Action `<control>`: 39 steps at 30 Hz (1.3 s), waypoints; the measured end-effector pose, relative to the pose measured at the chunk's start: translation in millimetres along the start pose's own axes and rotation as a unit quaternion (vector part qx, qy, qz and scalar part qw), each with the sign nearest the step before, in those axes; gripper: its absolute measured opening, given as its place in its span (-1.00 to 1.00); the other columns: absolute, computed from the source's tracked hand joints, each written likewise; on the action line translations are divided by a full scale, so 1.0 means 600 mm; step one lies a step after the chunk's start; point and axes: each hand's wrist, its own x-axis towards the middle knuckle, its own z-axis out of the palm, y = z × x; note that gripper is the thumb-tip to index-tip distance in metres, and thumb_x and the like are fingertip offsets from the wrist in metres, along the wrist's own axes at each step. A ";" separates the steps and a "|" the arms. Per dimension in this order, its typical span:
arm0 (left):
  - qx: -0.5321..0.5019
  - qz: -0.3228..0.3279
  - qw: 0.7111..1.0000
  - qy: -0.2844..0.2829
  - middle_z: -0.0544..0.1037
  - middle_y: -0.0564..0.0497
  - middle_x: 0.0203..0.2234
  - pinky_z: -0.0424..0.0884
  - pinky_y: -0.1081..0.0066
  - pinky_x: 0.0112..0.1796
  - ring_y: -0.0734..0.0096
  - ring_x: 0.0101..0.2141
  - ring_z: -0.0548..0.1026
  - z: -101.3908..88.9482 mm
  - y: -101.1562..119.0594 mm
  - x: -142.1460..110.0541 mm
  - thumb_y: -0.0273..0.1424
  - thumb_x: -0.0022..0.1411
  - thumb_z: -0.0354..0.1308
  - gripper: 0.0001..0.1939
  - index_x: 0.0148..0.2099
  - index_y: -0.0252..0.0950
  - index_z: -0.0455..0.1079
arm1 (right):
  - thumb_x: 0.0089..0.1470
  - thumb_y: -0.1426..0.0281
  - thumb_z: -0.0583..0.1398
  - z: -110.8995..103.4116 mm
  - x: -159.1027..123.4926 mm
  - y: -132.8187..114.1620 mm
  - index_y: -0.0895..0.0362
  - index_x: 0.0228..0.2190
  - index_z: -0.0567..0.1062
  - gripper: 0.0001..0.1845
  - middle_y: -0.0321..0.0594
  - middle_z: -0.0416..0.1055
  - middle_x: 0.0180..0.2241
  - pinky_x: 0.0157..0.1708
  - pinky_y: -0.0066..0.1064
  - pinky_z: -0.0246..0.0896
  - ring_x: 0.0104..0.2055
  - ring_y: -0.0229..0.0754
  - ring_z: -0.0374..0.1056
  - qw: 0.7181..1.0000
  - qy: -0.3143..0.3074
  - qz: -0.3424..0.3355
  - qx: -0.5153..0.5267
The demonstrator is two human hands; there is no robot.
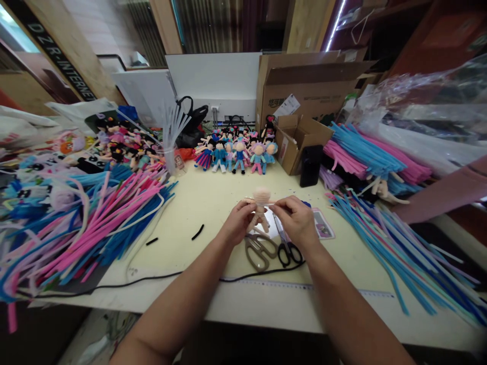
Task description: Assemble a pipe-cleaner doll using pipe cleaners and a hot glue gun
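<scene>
Centre of the frame: the left hand (239, 221) and right hand (297, 221) hold a small peach-coloured fuzzy doll figure with a round head (261, 205) upright just above the pale yellow table (213, 203). The fingers of both hands pinch the figure at shoulder height, apparently on a thin strand crossing it. A steady result likely depends on keeping the body upright while the pinches stay close to it. Directly below lie 2 pairs of scissors, one grey-handled (260, 248), one black-handled (287, 249), close under the wrists. A black cord (152, 278) crosses the near edge. Loose pink and blue pipe cleaners (95, 218) fill the left; finished dolls (236, 149) stand behind.
</scene>
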 end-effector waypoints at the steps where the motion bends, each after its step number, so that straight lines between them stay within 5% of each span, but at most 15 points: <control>1: -0.002 -0.001 1.000 0.001 0.49 0.07 -0.55 0.35 0.49 -0.48 0.53 -0.55 0.43 0.000 0.001 0.000 -0.32 -0.05 0.32 -0.74 -0.38 -0.32 0.32 | 0.06 0.31 0.22 0.000 0.000 0.000 0.09 -0.48 0.50 -0.85 -0.25 0.44 -0.45 -0.36 -0.38 0.21 -0.40 -0.21 0.35 1.000 0.000 0.002 0.008; 14: -0.043 -0.005 0.999 0.017 0.49 0.09 -0.53 0.38 0.51 -0.48 0.54 -0.54 0.44 0.003 0.003 -0.001 -0.34 -0.05 0.32 -0.73 -0.37 -0.30 0.28 | 0.03 0.27 0.25 0.017 -0.004 -0.001 0.10 -0.45 0.59 -0.83 -0.20 0.55 -0.40 -0.31 -0.35 0.28 -0.36 -0.16 0.44 0.994 0.029 0.065 0.083; 28: -0.090 -0.052 0.994 -0.036 0.52 0.02 -0.45 0.37 0.52 -0.51 0.51 -0.52 0.44 -0.006 0.002 -0.001 -0.33 0.01 0.29 -0.72 -0.25 -0.32 0.33 | -0.04 0.23 0.26 0.016 0.002 0.000 0.10 -0.39 0.51 -0.79 -0.31 0.44 -0.50 -0.46 -0.43 0.17 -0.48 -0.28 0.28 0.930 -0.045 0.175 0.320; 39: -0.127 -0.089 0.986 -0.066 0.51 0.02 -0.47 0.34 0.52 -0.53 0.49 -0.52 0.45 0.006 0.013 -0.018 -0.31 -0.06 0.33 -0.63 -0.20 -0.34 0.36 | -0.03 0.27 0.29 0.020 -0.002 0.002 0.07 -0.43 0.49 -0.86 -0.37 0.33 -0.48 -0.37 -0.42 0.15 -0.44 -0.30 0.23 0.921 -0.041 0.128 0.365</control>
